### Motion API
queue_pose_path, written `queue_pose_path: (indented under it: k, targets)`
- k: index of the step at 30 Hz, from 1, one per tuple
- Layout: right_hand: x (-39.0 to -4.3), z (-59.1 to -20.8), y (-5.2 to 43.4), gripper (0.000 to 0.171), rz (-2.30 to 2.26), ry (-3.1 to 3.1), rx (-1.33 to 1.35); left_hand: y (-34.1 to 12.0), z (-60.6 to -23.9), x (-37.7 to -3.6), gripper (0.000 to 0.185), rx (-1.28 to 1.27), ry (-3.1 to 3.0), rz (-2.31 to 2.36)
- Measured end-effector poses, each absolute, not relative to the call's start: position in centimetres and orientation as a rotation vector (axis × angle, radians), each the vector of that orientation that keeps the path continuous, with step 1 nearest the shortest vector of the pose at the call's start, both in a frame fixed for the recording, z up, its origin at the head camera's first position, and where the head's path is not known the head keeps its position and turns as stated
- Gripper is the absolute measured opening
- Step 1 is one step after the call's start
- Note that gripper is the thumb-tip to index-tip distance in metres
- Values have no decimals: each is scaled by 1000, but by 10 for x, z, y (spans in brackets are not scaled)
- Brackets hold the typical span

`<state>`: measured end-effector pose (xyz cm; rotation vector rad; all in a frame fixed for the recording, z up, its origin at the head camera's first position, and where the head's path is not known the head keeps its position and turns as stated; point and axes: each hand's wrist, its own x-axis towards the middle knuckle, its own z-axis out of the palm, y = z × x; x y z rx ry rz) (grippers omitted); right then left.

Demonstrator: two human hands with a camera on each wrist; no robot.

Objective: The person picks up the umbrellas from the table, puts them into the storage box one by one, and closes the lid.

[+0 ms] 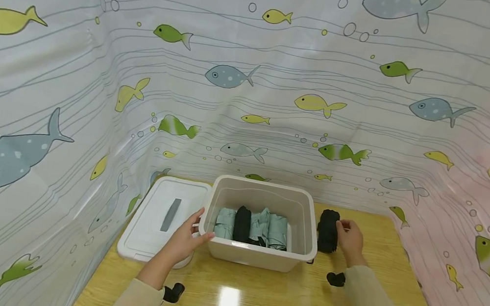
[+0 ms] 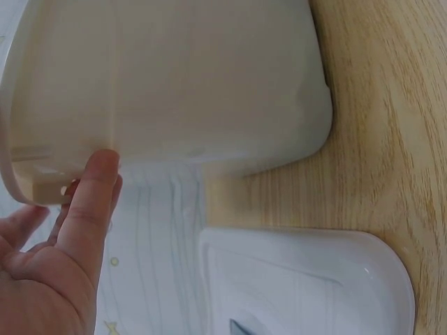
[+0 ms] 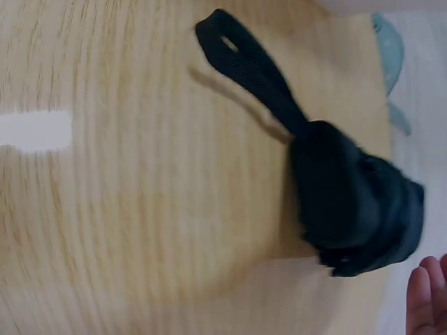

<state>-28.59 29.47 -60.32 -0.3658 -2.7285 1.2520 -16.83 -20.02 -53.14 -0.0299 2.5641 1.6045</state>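
Note:
A beige plastic bin (image 1: 252,257) stands upright on the table without its lid, its outer wall (image 2: 209,84) filling the left wrist view. Inside lie several rolled bundles, pale green ones (image 1: 277,231) and a black one (image 1: 242,224). My left hand (image 1: 183,240) grips the bin's left end at the rim, thumb over the edge and fingers against the outside. Right of the bin lies a black rolled fabric bundle (image 1: 328,231) with a strap loop (image 3: 244,66). My right hand (image 1: 351,239) is at its right side, fingers (image 3: 419,300) slightly apart from it in the right wrist view.
A white lid (image 1: 144,237) with a grey handle lies on the left of the wooden table (image 1: 257,302), partly under the left arm. A curtain printed with fish (image 1: 272,141) surrounds the table at the back and sides. Black wrist devices (image 1: 174,292) sit at both sleeves.

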Motion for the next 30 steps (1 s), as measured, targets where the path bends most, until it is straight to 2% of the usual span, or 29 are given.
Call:
queue_pose_path:
  k: [5, 17, 23, 30]
  targets:
    - [-287, -616, 294, 50, 1336, -2709, -444, -200, -532, -168, 94, -36, 2563, 1596]
    - [-295, -625, 292, 78, 1660, -2753, -545, -201, -533, -168, 94, -18, 2585, 1585]
    - [-305, -630, 289, 83, 1711, -2811, -634, -202, -533, -167, 94, -28, 2585, 1573]
    - [-312, -626, 285, 79, 1593, -2872, -632, -200, -529, -168, 93, -27, 2567, 1610]
